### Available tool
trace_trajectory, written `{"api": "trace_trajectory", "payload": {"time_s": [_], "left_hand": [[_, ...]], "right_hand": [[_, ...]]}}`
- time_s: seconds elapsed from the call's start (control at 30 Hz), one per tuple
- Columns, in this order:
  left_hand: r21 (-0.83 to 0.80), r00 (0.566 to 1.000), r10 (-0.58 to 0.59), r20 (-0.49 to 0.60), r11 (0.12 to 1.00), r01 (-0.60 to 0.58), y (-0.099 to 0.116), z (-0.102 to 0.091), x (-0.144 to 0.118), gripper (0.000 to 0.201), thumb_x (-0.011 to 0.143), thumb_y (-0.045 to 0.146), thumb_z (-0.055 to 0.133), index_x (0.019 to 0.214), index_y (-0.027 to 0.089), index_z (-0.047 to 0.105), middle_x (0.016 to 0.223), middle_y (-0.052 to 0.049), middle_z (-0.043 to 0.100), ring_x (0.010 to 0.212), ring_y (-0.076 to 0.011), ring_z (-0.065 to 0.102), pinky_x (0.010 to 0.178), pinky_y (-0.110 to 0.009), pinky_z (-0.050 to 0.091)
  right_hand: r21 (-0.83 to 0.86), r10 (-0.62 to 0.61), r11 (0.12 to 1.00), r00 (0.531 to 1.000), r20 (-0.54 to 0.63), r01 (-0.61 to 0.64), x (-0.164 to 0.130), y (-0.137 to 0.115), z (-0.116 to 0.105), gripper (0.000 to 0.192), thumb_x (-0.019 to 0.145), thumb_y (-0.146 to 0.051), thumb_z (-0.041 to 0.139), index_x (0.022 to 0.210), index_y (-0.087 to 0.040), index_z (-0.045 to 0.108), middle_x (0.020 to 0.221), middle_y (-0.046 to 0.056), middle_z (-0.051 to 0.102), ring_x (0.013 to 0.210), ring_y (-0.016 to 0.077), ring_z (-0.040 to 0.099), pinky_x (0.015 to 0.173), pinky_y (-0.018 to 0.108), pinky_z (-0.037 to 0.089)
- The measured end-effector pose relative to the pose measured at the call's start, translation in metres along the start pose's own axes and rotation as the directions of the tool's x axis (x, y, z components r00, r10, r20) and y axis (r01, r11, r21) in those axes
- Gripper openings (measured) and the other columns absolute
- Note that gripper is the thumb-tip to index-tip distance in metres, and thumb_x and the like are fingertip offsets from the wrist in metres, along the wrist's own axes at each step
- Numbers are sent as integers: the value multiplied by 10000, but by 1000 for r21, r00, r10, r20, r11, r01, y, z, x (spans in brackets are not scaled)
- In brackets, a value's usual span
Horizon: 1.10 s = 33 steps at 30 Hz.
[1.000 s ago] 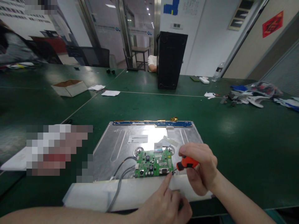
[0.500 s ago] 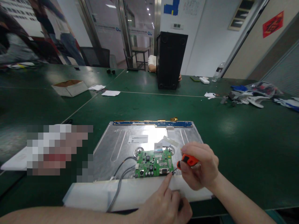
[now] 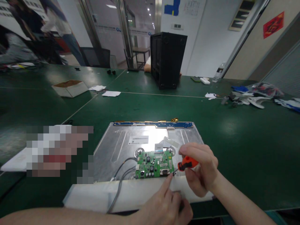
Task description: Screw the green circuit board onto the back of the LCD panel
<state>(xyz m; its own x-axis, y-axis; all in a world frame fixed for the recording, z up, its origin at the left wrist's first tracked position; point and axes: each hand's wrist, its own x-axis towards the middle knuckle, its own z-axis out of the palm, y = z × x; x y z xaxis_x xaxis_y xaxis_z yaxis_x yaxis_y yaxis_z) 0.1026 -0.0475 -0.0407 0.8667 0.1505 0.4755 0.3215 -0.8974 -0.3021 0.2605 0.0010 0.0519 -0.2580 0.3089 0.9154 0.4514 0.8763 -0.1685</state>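
Green circuit board [image 3: 153, 162], just left of the right hand [image 3: 201, 168], sits on a metal panel [image 3: 103, 156]; grey cables [image 3: 120, 181] and flat ribbon [image 3: 158, 147] look connected. Probably mid-job on one corner fastener; going in or out, can't tell. Board looks whole, dense with parts. Right hand closed round orange screwdriver [image 3: 187, 162], tip at board's near-right corner. Left hand [image 3: 166, 200] points index there, other fingers curled, grip hidden. Green bench [image 3: 246, 150] extends beyond both hands.

tall black case [image 3: 173, 61], open box [image 3: 76, 90], clear bottle [image 3: 218, 72]
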Motion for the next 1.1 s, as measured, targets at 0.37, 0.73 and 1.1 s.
{"api": "trace_trajectory", "payload": {"time_s": [0.37, 0.73, 1.1], "left_hand": [[22, 1000, -11, -10, 1000, 11, 0, -1, 1, 91, 829, 144, 477, 900, 182, 521, 537, 51, 528, 469, -150, 487, 1024, -585, 313], [20, 999, -23, -43, 999, 24, 1, 1, 2, 123, 798, 110, 493, 891, 189, 503, 520, 66, 513, 450, -142, 468, 1014, -573, 324], [79, 995, -25, -94, 996, 33, 3, 7, 1, 142, 779, 102, 484, 879, 204, 487, 498, 98, 466, 418, -121, 433, 1051, -567, 310]], "right_hand": [[-26, 16, 1000, 1000, -7, -16, 0, -1, 1, 398, 751, -108, 448, 1141, -110, 521, 698, 11, 591, 608, 155, 599, 495, 275, 500], [-121, 5, 993, 1000, -27, -8, 0, 0, 2, 234, 831, -163, 514, 1064, -177, 513, 572, -52, 533, 436, 118, 493, 387, 249, 411], [-109, 10, 994, 1000, 9, -9, 1, 2, -2, 282, 824, -152, 500, 1105, -169, 490, 554, -56, 531, 442, 135, 503, 381, 266, 411]]}}
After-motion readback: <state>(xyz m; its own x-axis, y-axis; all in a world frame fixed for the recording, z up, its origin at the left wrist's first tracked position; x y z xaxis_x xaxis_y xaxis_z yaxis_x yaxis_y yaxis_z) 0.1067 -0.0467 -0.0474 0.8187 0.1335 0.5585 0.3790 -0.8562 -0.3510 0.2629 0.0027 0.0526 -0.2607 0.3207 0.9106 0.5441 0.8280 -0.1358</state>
